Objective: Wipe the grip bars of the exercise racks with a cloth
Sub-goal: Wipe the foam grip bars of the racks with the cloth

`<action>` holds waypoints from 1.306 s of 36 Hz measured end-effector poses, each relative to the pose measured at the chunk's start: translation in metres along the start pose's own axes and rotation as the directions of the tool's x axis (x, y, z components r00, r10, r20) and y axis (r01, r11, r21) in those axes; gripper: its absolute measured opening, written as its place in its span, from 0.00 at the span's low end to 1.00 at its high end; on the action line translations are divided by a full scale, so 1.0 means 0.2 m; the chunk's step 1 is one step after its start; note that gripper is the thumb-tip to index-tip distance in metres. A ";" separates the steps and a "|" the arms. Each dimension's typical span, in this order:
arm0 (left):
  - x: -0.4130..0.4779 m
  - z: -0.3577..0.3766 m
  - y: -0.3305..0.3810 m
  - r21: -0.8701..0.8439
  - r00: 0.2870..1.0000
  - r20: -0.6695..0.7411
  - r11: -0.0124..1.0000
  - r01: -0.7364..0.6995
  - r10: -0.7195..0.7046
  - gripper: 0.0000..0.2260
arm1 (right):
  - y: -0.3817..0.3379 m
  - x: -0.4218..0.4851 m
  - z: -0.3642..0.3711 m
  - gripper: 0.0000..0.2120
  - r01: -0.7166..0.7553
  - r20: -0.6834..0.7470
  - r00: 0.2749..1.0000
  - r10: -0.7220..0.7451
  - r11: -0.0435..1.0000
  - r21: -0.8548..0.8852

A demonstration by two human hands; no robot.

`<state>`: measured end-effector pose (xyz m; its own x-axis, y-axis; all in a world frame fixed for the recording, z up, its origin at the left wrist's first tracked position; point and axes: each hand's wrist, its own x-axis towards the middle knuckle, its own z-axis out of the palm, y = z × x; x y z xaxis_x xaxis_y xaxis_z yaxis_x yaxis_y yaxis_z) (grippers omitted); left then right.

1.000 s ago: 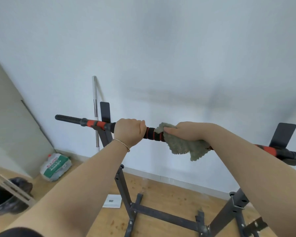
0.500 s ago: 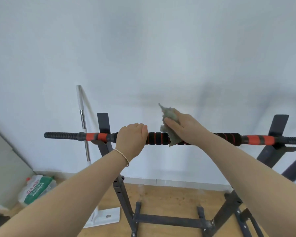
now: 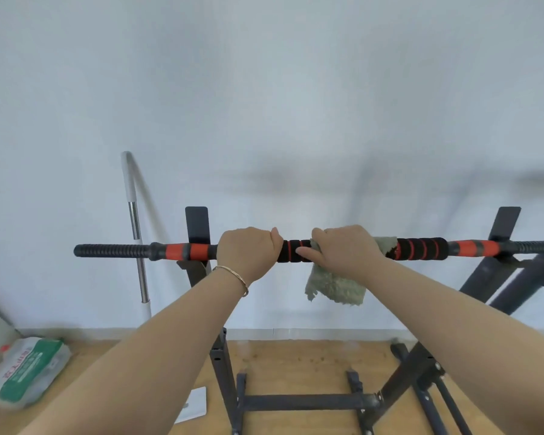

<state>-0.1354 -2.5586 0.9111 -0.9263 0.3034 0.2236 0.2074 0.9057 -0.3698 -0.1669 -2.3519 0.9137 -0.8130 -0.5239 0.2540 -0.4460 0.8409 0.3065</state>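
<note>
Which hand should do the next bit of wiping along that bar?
Probably the right hand: it holds the cloth draped over the bar. The left hand only grips the bar, with no cloth.

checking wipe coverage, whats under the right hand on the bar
The green cloth lies under the right hand, draped over the grip bar, one end hanging below. The bar beneath them is covered; its state cannot be seen.
</note>
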 end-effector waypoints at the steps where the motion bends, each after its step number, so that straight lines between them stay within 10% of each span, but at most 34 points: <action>1: 0.00 0.00 0.00 0.008 1.000 -0.011 1.000 0.000 0.000 0.16 | 0.01 0.02 0.00 0.28 0.012 0.032 0.999 -0.013 1.000 0.012; 9: -0.05 0.04 0.02 -0.095 0.953 -0.284 0.992 0.082 -0.106 0.12 | 0.04 0.17 -0.10 0.30 -0.325 0.458 0.887 0.058 0.783 0.531; 16: -0.09 0.02 0.03 -0.053 0.972 -0.210 0.994 0.096 -0.105 0.04 | -0.04 0.11 -0.21 0.28 -0.163 0.167 0.986 0.029 0.438 0.884; 22: -0.04 -0.04 -0.13 -0.102 0.991 0.045 0.986 0.129 -0.125 0.10 | -0.07 0.02 -0.11 0.28 0.008 0.124 0.991 -0.057 0.930 0.368; 26: -0.03 -0.02 -0.14 -0.055 0.988 0.154 0.998 0.026 -0.017 0.10 | -0.11 -0.02 0.02 0.33 0.126 -0.099 0.987 -0.125 0.992 0.004; 34: -0.05 0.01 -0.12 0.031 0.996 0.088 0.999 0.026 -0.029 0.23 | -0.07 0.14 -0.11 0.33 0.025 0.305 0.943 -0.132 0.943 0.331; 40: -0.11 0.04 -0.08 -0.056 0.989 -0.112 0.995 0.088 -0.094 0.07 | -0.04 0.27 -0.14 0.29 -0.311 0.619 0.780 -0.092 0.801 0.511; 44: -0.13 0.07 -0.06 -0.046 0.978 -0.172 0.993 0.113 -0.119 0.12 | -0.06 0.29 -0.11 0.26 -0.328 0.587 0.808 -0.051 0.788 0.520; 47: -0.12 0.05 -0.07 -0.051 0.989 -0.100 0.994 0.100 -0.105 0.07 | -0.10 0.20 -0.14 0.25 -0.168 0.254 0.967 -0.002 0.744 0.646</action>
<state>-0.1194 -2.5820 0.9030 -0.9066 0.2351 0.3504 0.1295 0.9454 -0.2992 -0.1810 -2.3940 0.9429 -0.8804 -0.4742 0.0123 -0.4375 0.8017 -0.4073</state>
